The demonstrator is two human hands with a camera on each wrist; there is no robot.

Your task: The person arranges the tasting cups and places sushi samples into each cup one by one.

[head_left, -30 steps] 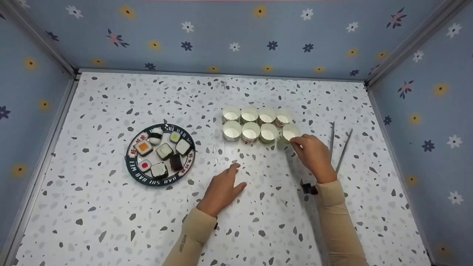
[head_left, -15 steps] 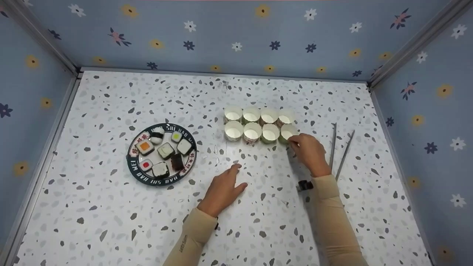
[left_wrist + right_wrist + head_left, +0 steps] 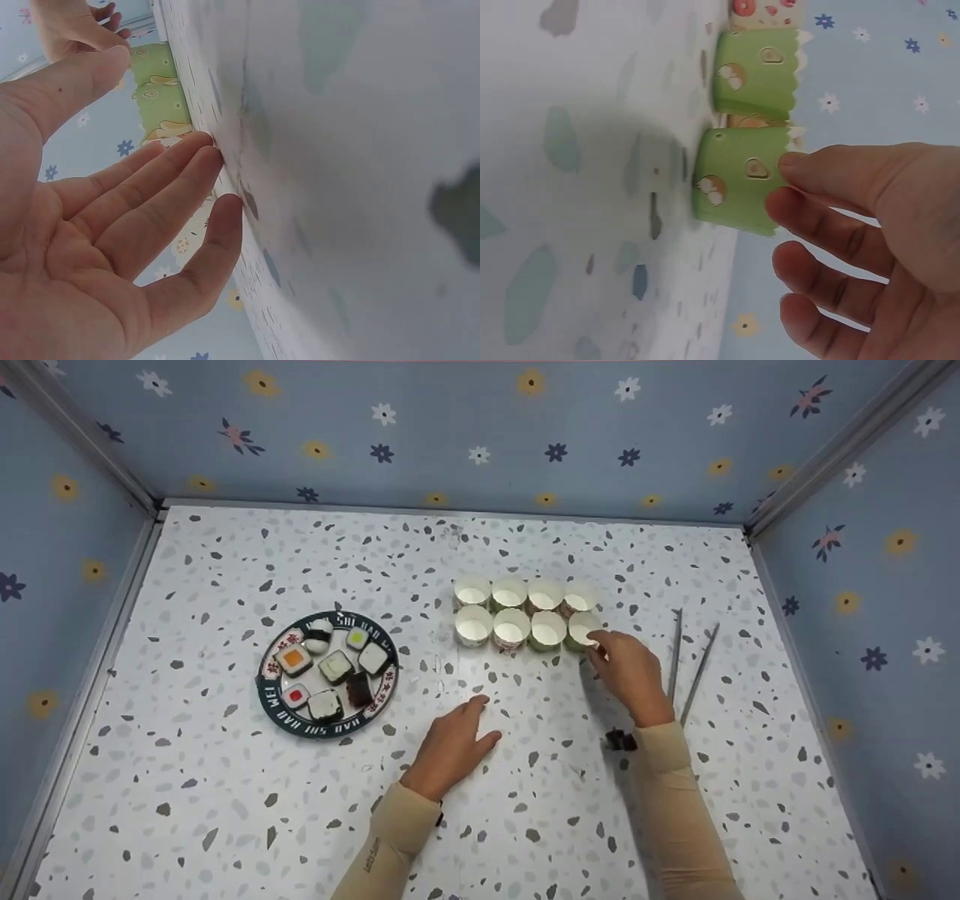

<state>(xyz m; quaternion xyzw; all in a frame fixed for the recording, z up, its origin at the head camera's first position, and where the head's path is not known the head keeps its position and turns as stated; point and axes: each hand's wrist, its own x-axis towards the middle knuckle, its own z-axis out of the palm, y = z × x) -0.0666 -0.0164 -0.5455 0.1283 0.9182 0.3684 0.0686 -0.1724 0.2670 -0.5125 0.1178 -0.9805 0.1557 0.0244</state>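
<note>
Paper cupcake cups stand upright in two rows right of the table's middle, their open tops up. My right hand [image 3: 631, 673] is at the green cup [image 3: 739, 180] that ends the near row. Its thumb and index fingertip overlap the cup's rim in the right wrist view, a small gap between them; the other fingers curl loosely. Contact is hard to tell. Beside it stands another green cup [image 3: 757, 73]. My left hand [image 3: 448, 750] rests near the tabletop in front of the cups, fingers extended and thumb apart, holding nothing.
A dark-rimmed plate [image 3: 271, 712] with several sushi pieces [image 3: 335, 666] lies at the left. Metal tongs [image 3: 699, 671] lie right of my right hand, partly hidden by it. Flower-patterned walls [image 3: 480, 420] border the table at the back and sides.
The end green cup of the near row has shifted left against its neighbour with my right hand. Since then the right thumb and index finger have parted slightly. My left hand has stayed put.
</note>
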